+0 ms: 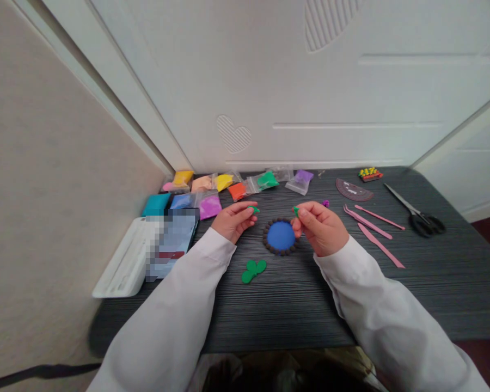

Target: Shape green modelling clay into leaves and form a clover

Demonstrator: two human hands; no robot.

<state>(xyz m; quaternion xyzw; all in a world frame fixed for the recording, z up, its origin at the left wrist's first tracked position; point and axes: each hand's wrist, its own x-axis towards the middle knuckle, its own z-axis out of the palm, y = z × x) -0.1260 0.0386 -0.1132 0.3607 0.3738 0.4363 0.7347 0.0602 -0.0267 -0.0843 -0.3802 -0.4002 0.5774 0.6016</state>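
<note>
A small piece of green clay (pixel 255 209) is pinched between the thumb and fingers of my left hand (pixel 236 220). My right hand (pixel 322 226) pinches another bit of green clay (pixel 296 211). The two hands are apart, raised over the dark table. Between them lies a blue clay disc (pixel 281 236) ringed with dark brown clay balls; my right fingers overlap its right edge in view. Nearer to me, a green clay shape with three rounded leaves (pixel 251 269) rests flat on the table.
Bags of coloured clay (pixel 210 206) line the back left. A white tray (pixel 120 261) and a partly blurred phone-like item (pixel 173 239) lie left. At right are pink modelling tools (pixel 379 245), black-handled scissors (pixel 427 222), a protractor (pixel 354 190), a purple clay bit (pixel 325 203) and a yellow-red item (pixel 369 174).
</note>
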